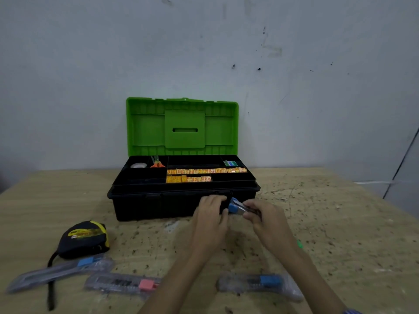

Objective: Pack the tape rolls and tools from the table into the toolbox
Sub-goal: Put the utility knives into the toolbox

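Two hands meet just before the toolbox (183,200) front wall: the right hand (260,215) pinches a blue-ended utility knife (235,207), and the left hand (212,210) curls its fingers at the knife's blue end. Three packaged utility knives (61,271) (123,284) (260,284) and a black-and-yellow tape measure (84,239) lie on the surface (340,223). The open tray holds a tape roll (138,165) and yellow boxes (206,171); all labels are illegible.
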